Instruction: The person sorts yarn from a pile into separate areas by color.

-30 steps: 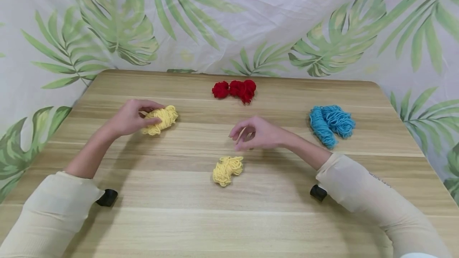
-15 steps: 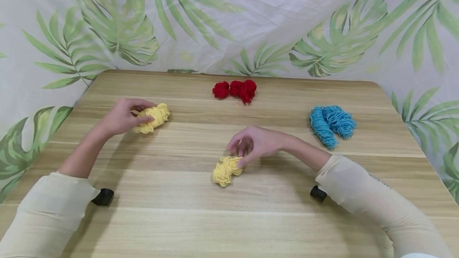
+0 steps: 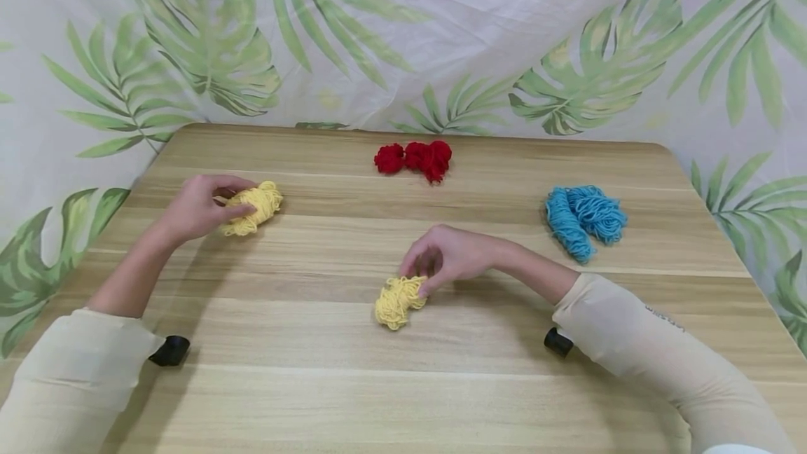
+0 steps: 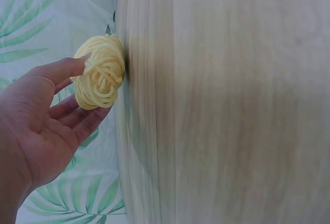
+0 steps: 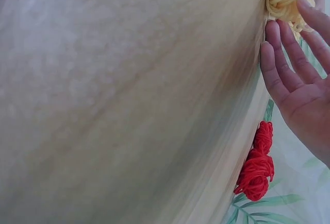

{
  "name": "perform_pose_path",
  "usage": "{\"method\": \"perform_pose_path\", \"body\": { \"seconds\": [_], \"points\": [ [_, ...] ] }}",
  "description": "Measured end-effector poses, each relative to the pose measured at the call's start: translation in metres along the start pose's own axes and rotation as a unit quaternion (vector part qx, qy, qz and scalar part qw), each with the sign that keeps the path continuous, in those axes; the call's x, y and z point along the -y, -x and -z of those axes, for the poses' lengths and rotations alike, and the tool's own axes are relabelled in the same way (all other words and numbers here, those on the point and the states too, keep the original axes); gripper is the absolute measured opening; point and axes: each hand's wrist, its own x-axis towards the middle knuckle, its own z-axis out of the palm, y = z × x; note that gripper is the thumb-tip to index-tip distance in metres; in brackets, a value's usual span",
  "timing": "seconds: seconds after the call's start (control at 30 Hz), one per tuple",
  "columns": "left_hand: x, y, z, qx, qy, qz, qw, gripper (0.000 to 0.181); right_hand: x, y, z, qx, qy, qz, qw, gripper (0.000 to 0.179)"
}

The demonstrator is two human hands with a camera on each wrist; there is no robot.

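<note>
My left hand holds a bundle of yellow yarn on the left of the table, thumb on the near side and fingers on the far side. In the left wrist view this looped yellow yarn sits between thumb and fingertips, close to the tabletop. Near the middle, my right hand pinches the right end of a smaller yellow yarn bundle. Its thumb lies against the yarn in the right wrist view, where the bundle is partly cut off by the frame.
Red yarn lies in small bundles at the table's back edge. Blue yarn sits at the right, beyond my right forearm. A leaf-print cloth hangs behind the wooden table. Black wrist devices stick out under both sleeves.
My left hand has moved left with its yellow yarn. The right hand came down and toward me, onto the smaller yellow bundle, which stays in place.
</note>
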Motion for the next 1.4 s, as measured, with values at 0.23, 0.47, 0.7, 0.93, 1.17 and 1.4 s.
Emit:
{"method": "perform_pose_path", "body": {
  "seconds": [0.23, 0.47, 0.7, 0.93, 1.17, 1.4],
  "points": [
    [0.004, 0.005, 0.004, -0.007, -0.008, 0.022, 0.9997, 0.038, 0.0, -0.004, -0.001, -0.012, 0.021, 0.007, 0.9997, 0.017],
    [0.007, 0.01, 0.006, -0.017, -0.015, 0.03, 0.9993, 0.037, -0.001, -0.006, -0.002, -0.023, 0.005, 0.029, 0.9993, 0.011],
    [0.01, 0.012, 0.006, -0.016, -0.018, 0.035, 0.9991, 0.04, -0.003, -0.006, -0.003, -0.018, -0.008, 0.037, 0.9991, 0.006],
    [0.008, 0.012, 0.007, -0.012, -0.022, 0.054, 0.9982, 0.044, -0.001, -0.006, -0.003, -0.022, -0.006, 0.041, 0.9989, 0.005],
    [0.006, 0.013, 0.014, 0.0, -0.029, 0.014, 0.9995, 0.047, -0.005, -0.007, 0.001, -0.052, 0.006, 0.043, 0.9977, 0.005],
    [0.01, 0.016, 0.019, 0.043, -0.034, -0.042, 0.9976, 0.053, -0.005, -0.01, 0.004, -0.098, 0.037, 0.046, 0.9934, 0.005]
  ]
}}
